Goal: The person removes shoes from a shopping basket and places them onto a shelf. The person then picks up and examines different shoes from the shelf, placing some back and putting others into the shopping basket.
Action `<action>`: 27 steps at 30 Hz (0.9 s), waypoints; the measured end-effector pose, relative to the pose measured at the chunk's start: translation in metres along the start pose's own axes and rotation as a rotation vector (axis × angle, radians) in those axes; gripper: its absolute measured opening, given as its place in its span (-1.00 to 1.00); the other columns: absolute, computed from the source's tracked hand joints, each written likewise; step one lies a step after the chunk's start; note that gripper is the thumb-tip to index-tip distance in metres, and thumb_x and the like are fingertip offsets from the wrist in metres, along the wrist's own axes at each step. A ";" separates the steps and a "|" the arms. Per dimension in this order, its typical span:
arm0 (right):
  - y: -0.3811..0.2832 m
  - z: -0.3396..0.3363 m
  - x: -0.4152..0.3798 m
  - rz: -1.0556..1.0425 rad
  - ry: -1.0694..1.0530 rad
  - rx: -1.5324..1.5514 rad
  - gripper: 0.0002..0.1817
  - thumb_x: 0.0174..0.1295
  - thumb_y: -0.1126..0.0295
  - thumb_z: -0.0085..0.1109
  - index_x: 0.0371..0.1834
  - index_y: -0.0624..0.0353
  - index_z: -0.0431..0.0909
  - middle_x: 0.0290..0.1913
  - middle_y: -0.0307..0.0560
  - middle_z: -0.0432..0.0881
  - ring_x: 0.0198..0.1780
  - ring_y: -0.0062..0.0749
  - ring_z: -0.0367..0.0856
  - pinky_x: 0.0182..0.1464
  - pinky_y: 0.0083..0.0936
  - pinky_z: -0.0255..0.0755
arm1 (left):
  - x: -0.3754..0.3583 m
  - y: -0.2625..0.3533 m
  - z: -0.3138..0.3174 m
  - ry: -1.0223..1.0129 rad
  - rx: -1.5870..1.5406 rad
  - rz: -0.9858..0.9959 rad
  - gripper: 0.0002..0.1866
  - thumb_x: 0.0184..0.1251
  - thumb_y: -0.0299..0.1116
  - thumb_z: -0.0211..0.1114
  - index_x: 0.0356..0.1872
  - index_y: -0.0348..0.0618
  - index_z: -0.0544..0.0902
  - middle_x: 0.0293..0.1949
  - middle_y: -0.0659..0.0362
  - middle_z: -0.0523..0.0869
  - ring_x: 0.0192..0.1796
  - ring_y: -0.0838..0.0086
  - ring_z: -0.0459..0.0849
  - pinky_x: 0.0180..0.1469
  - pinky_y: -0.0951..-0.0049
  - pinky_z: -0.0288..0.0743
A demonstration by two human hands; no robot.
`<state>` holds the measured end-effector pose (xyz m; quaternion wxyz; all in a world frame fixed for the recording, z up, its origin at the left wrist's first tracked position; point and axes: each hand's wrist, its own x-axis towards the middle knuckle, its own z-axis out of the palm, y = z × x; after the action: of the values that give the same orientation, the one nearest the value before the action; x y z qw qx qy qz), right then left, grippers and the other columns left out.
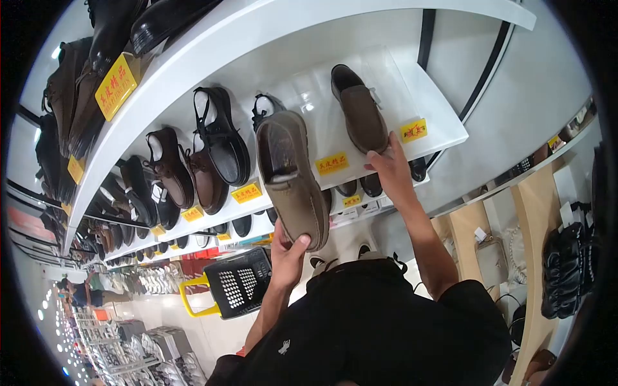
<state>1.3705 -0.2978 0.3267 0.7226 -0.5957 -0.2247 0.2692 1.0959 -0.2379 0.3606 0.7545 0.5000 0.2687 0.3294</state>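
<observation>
My left hand (288, 254) grips a taupe slip-on loafer (293, 202) by its toe, the thumb on top and the other fingers underneath. The loafer is lifted in front of the shelf, its opening facing up and its heel pointing away from me. A matching darker brown loafer (362, 112) rests on the white shelf (402, 90), with a small tag at its side. My right hand (391, 170) has its thumb and fingers around that loafer's toe. Yellow price cards (332, 163) with red lettering stand along the shelf edge, one (413, 130) beside my right hand.
Black lace-up shoes (222, 135) and brown shoes (170, 167) line the shelf to the left. A curved upper shelf (193, 61) carries more shoes. Below stands a black shopping basket (238, 283) with a yellow handle. Bags (566, 270) hang at the right.
</observation>
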 end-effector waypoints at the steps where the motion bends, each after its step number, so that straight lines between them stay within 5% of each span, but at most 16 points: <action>1: -0.004 -0.003 -0.007 0.007 -0.005 -0.082 -0.15 0.41 0.41 0.20 0.62 0.36 -0.12 0.32 0.13 0.46 0.12 -0.39 0.60 0.00 -0.47 0.60 | 0.004 0.003 0.004 0.005 -0.003 -0.001 -0.33 0.37 -0.50 0.27 0.47 -0.30 0.25 0.29 0.08 0.54 0.31 0.37 0.54 0.40 0.28 0.37; 5: -0.017 0.005 -0.038 -0.391 0.032 -0.299 -0.25 0.38 0.41 0.21 0.55 0.38 0.08 0.20 0.17 0.55 0.05 -0.35 0.65 -0.09 -0.53 0.57 | 0.021 0.009 0.013 -0.033 0.021 0.025 -0.39 0.43 -0.50 0.23 0.46 -0.29 0.27 0.31 0.07 0.53 0.31 0.38 0.54 0.40 0.31 0.37; 12: -0.065 0.044 -0.008 -0.354 -0.349 -0.193 -0.28 0.36 0.25 0.32 0.45 0.45 0.25 0.25 0.18 0.55 0.07 -0.34 0.67 -0.03 -0.47 0.59 | 0.080 0.031 0.050 -0.035 0.087 0.098 -0.19 0.41 -0.53 0.29 0.55 -0.27 -0.01 0.32 -0.04 0.53 0.34 0.36 0.54 0.37 0.29 0.44; 16: -0.074 0.056 0.044 -0.425 -0.465 -0.179 -0.25 0.33 0.17 0.36 0.42 0.47 0.30 0.10 0.11 0.65 0.00 -0.42 0.70 0.00 -0.49 0.60 | 0.128 0.034 0.057 -0.113 0.221 0.293 -0.25 0.42 -0.41 0.36 0.51 -0.30 0.16 0.21 0.04 0.61 0.21 0.46 0.59 0.24 0.43 0.47; 17: -0.078 0.055 0.057 -0.337 -0.520 -0.195 -0.25 0.36 0.25 0.34 0.47 0.43 0.24 0.23 0.02 0.57 0.19 -0.46 0.55 0.26 -0.47 0.46 | 0.136 0.043 0.059 -0.140 0.295 0.312 -0.26 0.41 -0.38 0.38 0.49 -0.33 0.20 0.21 0.03 0.61 0.19 0.50 0.59 0.20 0.47 0.48; 18: -0.080 0.054 0.066 -0.366 -0.523 -0.231 -0.24 0.36 0.24 0.34 0.48 0.44 0.23 0.24 0.04 0.57 0.20 -0.43 0.56 0.27 -0.47 0.46 | 0.141 0.049 0.059 -0.102 0.311 0.243 -0.38 0.36 -0.38 0.42 0.34 -0.36 0.37 0.13 -0.03 0.59 0.17 0.37 0.59 0.24 0.37 0.46; 23: -0.075 0.059 0.086 -0.414 -0.512 -0.376 -0.24 0.37 0.21 0.31 0.50 0.40 0.22 0.27 0.13 0.57 0.22 -0.36 0.58 0.29 -0.46 0.44 | 0.191 0.028 0.032 -0.003 0.724 0.464 -0.40 0.21 -0.24 0.53 0.15 -0.43 0.53 -0.12 -0.01 0.53 -0.15 0.32 0.55 0.00 0.37 0.51; 27: -0.052 0.059 0.102 -0.455 -0.461 -0.502 -0.25 0.39 0.17 0.29 0.50 0.38 0.23 0.25 0.14 0.59 0.19 -0.37 0.61 0.25 -0.47 0.46 | 0.203 0.009 0.020 0.021 0.715 0.468 -0.34 0.24 -0.28 0.50 0.28 -0.44 0.47 0.01 -0.11 0.57 -0.02 0.26 0.62 0.05 0.34 0.53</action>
<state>1.4159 -0.1945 0.3892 0.5267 -0.6127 -0.5654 0.1658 1.2385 -0.0915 0.3602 0.4357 0.7742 0.2533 0.3829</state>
